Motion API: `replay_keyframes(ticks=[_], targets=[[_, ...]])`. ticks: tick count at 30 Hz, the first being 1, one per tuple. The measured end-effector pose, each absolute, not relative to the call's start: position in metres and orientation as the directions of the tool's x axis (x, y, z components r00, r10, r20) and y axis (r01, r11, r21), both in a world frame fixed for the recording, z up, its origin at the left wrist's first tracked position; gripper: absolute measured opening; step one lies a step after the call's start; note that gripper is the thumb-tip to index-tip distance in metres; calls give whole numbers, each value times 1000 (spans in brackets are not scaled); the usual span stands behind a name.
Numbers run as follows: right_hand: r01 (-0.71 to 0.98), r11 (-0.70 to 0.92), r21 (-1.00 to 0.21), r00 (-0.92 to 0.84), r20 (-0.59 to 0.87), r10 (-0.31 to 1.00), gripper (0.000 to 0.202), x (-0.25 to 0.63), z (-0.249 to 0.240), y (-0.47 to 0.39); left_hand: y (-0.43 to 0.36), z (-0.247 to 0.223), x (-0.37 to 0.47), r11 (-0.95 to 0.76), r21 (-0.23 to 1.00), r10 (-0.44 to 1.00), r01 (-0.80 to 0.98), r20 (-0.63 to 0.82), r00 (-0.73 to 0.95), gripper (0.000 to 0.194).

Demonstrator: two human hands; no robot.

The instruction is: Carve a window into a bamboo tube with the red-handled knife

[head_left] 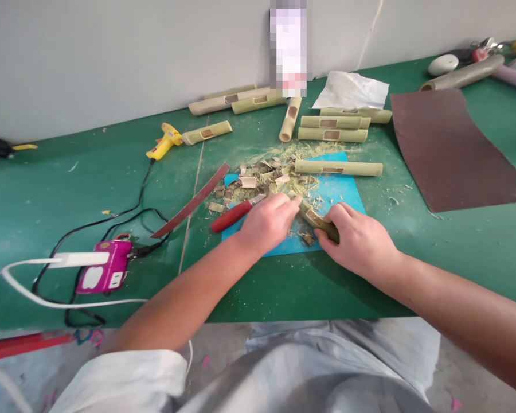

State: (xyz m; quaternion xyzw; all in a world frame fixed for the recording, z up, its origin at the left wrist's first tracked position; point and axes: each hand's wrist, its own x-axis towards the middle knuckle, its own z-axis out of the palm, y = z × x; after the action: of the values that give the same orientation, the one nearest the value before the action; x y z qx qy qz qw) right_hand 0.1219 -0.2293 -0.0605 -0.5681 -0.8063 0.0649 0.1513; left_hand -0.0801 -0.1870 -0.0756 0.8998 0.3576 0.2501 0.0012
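My left hand is closed on the upper left end of a bamboo tube with a rectangular opening in its side. Wrapped round the tube's lower right end is my right hand. The tube slants over a blue sheet. Just left of my left hand lies a red-handled knife, its blade pointing at a pile of bamboo chips and shavings. Another notched bamboo tube rests across the sheet's upper part.
Several cut bamboo tubes lie at the back of the green table. At left are a yellow glue gun, a sandpaper strip and a magenta power adapter with cords. Brown sandpaper lies right.
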Motion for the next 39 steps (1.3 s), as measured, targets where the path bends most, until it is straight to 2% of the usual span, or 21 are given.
replay_keyframes(ticks=[7, 13, 18, 23, 24, 27, 29, 33, 34, 37, 39], targets=[[893, 371, -255, -327, 198, 924, 14, 123, -62, -230, -196, -76, -78, -769, 121, 611, 628, 428, 666, 31], [848, 515, -127, -464, 289, 837, 9, 119, -66, -231, -191, -72, -73, -767, 126, 609, 629, 452, 652, 28], [888, 394, -236, -350, 207, 913, 15, 121, -66, -229, -193, -73, -75, -778, 112, 598, 618, 433, 675, 29], [834, 549, -61, -511, 292, 809, 13, 119, -66, -233, -192, -73, -74, -773, 180, 614, 608, 450, 648, 29], [829, 556, -60, -519, 290, 804, 13, 119, -67, -233, -192, -73, -74, -771, 191, 618, 608, 454, 642, 29], [862, 476, -176, -427, 255, 868, 13, 120, -67, -231, -192, -73, -75, -769, 192, 622, 610, 448, 642, 29], [872, 446, -202, -395, 249, 884, 15, 121, -67, -231, -192, -73, -75, -771, 186, 618, 609, 445, 647, 30], [820, 570, -43, -534, 300, 791, 15, 119, -67, -233, -192, -72, -73, -769, 211, 624, 603, 452, 637, 32], [811, 583, -35, -548, 300, 780, 15, 119, -68, -234, -192, -72, -73, -768, 213, 626, 604, 450, 637, 32], [840, 519, -159, -468, 271, 841, 12, 120, -68, -232, -193, -72, -74, -773, 183, 617, 607, 441, 652, 32], [857, 479, -191, -424, 267, 865, 14, 121, -68, -232, -194, -71, -75, -777, 166, 610, 607, 438, 660, 31]])
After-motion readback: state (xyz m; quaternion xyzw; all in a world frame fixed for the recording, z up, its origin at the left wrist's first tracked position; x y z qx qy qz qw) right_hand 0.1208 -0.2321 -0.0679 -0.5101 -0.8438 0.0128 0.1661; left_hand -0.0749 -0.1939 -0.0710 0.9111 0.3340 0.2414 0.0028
